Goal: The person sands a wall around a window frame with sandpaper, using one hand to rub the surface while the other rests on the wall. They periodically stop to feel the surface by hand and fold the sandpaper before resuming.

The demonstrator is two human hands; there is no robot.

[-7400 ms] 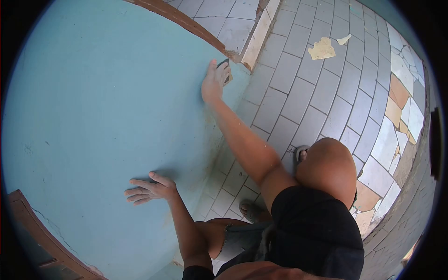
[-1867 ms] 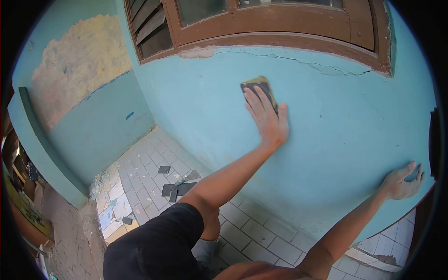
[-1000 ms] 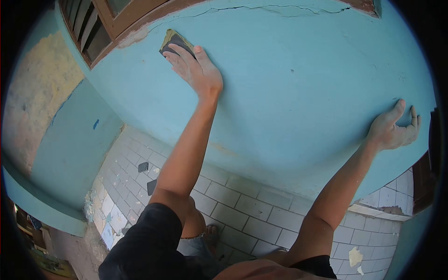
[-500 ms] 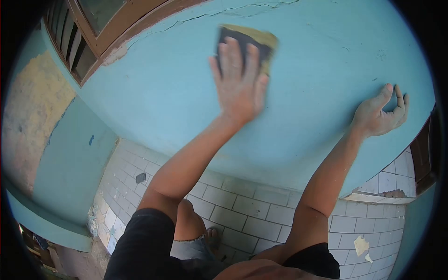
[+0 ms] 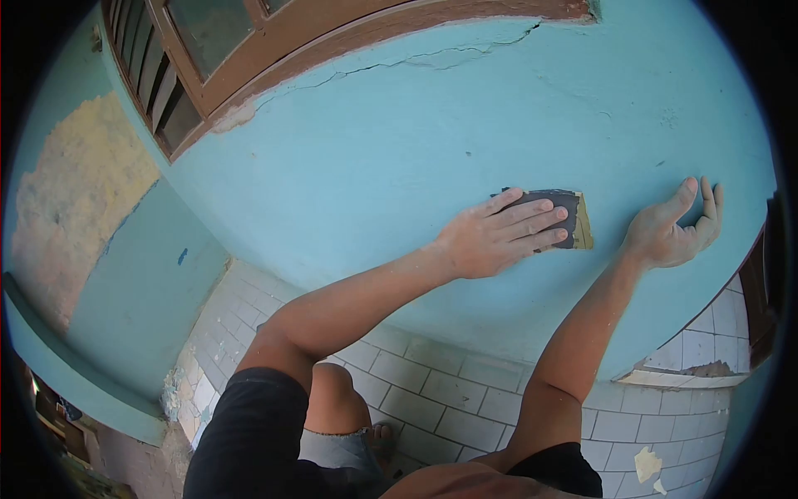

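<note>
My left hand [image 5: 499, 237] lies with its fingers outstretched over a folded sheet of sandpaper [image 5: 578, 218], pinning it against the light blue wall [image 5: 374, 166]. The sheet is dark grey, with a yellowish-brown part showing at its right side. Pale dust coats the fingers of this hand. To the right, my right hand [image 5: 675, 223] rests by the wall with its back toward the surface. Its fingers are loosely curled, the thumb stands apart, and nothing is in it.
A brown wooden window frame [image 5: 332, 41] runs along the top, above a long crack [image 5: 399, 63] in the wall. At the left, another wall has a peeled yellowish patch [image 5: 79, 200]. White tiles [image 5: 453, 391] cover the floor, where pale flakes [image 5: 647, 464] lie at the lower right.
My left hand has swept down and to the right with the sandpaper, turning so its fingers point right. My right hand keeps nearly the same place. The view has shifted slightly.
</note>
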